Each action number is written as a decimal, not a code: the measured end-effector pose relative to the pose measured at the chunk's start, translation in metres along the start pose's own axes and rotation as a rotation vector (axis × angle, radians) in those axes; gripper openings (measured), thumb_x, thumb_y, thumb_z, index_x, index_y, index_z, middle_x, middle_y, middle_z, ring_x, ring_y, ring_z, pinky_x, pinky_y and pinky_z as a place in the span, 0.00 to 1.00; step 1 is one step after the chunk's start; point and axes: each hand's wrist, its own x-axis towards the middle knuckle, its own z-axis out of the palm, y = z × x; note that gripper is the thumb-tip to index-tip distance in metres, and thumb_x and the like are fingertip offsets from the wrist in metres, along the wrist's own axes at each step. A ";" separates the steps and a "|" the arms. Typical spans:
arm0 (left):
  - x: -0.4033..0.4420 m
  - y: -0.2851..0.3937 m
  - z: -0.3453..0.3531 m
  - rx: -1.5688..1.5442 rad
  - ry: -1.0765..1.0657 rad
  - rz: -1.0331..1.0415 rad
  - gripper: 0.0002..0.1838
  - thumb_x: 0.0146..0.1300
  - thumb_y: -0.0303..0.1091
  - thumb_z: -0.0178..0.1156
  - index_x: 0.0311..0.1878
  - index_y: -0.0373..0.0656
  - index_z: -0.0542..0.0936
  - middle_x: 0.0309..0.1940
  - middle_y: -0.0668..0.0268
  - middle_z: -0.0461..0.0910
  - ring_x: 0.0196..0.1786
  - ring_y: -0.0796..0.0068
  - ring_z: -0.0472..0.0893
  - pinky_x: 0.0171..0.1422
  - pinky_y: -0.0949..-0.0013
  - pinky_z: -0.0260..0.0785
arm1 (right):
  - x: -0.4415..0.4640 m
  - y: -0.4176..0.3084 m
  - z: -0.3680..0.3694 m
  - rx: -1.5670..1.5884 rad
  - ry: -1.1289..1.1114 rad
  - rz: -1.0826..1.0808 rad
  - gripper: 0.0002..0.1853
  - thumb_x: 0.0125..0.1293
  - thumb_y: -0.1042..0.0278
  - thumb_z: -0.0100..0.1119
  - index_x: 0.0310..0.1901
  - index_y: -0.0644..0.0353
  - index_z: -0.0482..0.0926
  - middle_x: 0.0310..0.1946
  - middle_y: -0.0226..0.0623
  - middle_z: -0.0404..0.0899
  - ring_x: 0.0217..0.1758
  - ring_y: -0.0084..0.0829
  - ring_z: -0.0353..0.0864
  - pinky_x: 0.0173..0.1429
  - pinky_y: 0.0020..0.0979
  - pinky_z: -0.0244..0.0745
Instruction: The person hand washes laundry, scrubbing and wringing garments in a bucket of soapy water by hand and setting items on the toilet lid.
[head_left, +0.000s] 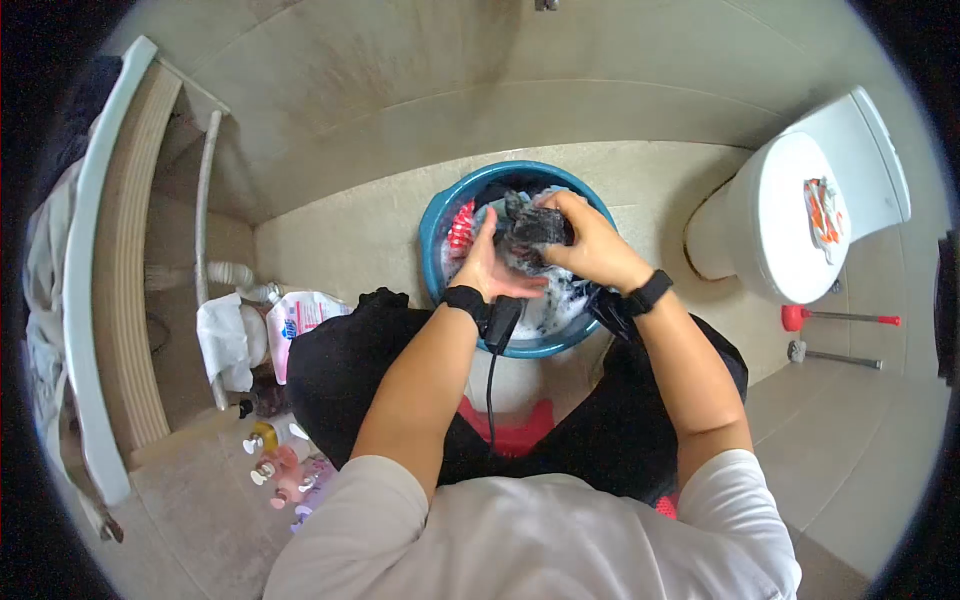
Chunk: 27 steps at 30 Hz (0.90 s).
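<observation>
A blue round basin stands on the floor in front of me, filled with sudsy water and wet laundry. My right hand grips a bunched black wet cloth above the suds, thumb and fingers closed around its right side. My left hand is beside and below the cloth, palm turned up, with thumb and fingers stretched apart. Whether the left palm touches the cloth, I cannot tell. Against the basin's left wall lies a red patterned item. Soap foam covers part of the water.
A white toilet with an orange-and-white packet on its lid stands at right. Two long-handled brushes, one with a red head, are near it. At left are a detergent bag, pump bottles and a pipe.
</observation>
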 end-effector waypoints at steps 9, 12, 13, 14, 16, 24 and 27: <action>-0.017 -0.022 0.021 0.098 -0.312 0.256 0.12 0.65 0.34 0.48 0.43 0.39 0.79 0.42 0.59 0.82 0.45 0.65 0.81 0.53 0.57 0.73 | -0.030 -0.025 -0.040 0.794 0.375 0.228 0.14 0.61 0.64 0.61 0.43 0.64 0.74 0.35 0.33 0.80 0.35 0.24 0.79 0.43 0.25 0.75; -0.046 -0.039 0.041 0.158 -0.439 0.138 0.12 0.64 0.32 0.49 0.42 0.36 0.79 0.42 0.56 0.81 0.45 0.63 0.81 0.55 0.57 0.72 | -0.025 0.043 -0.019 1.152 0.347 0.546 0.17 0.66 0.57 0.55 0.45 0.63 0.75 0.39 0.38 0.81 0.39 0.31 0.81 0.48 0.31 0.76; -0.043 -0.038 0.039 0.210 -0.447 0.041 0.12 0.63 0.32 0.50 0.41 0.36 0.79 0.41 0.56 0.82 0.44 0.63 0.81 0.54 0.58 0.73 | -0.027 0.030 -0.008 1.185 0.301 0.608 0.20 0.67 0.51 0.52 0.45 0.62 0.75 0.41 0.38 0.80 0.44 0.32 0.79 0.52 0.35 0.74; -0.042 -0.040 0.038 0.285 -0.420 0.078 0.12 0.63 0.34 0.51 0.41 0.36 0.79 0.41 0.56 0.82 0.43 0.63 0.82 0.54 0.59 0.73 | -0.021 0.037 0.008 1.173 0.202 0.655 0.23 0.67 0.46 0.48 0.46 0.61 0.76 0.44 0.37 0.80 0.47 0.32 0.78 0.55 0.37 0.72; -0.045 -0.036 0.035 0.346 -0.378 0.004 0.13 0.64 0.35 0.51 0.41 0.36 0.79 0.40 0.57 0.82 0.42 0.65 0.82 0.53 0.60 0.73 | -0.022 0.039 0.017 1.351 0.004 0.678 0.26 0.66 0.42 0.46 0.46 0.59 0.76 0.45 0.37 0.80 0.47 0.32 0.78 0.56 0.37 0.71; -0.026 -0.033 0.030 0.378 -0.570 -0.083 0.15 0.65 0.40 0.51 0.44 0.39 0.78 0.43 0.60 0.81 0.44 0.68 0.81 0.54 0.62 0.73 | -0.013 0.036 -0.007 1.393 -0.097 0.620 0.19 0.64 0.49 0.54 0.41 0.59 0.78 0.37 0.33 0.82 0.38 0.29 0.81 0.46 0.34 0.77; -0.013 -0.017 0.019 0.393 -0.307 0.082 0.28 0.62 0.59 0.49 0.54 0.46 0.74 0.51 0.58 0.76 0.55 0.59 0.75 0.61 0.43 0.62 | -0.004 0.005 -0.025 1.062 0.123 0.436 0.11 0.60 0.61 0.60 0.38 0.60 0.78 0.31 0.30 0.81 0.33 0.23 0.79 0.40 0.29 0.76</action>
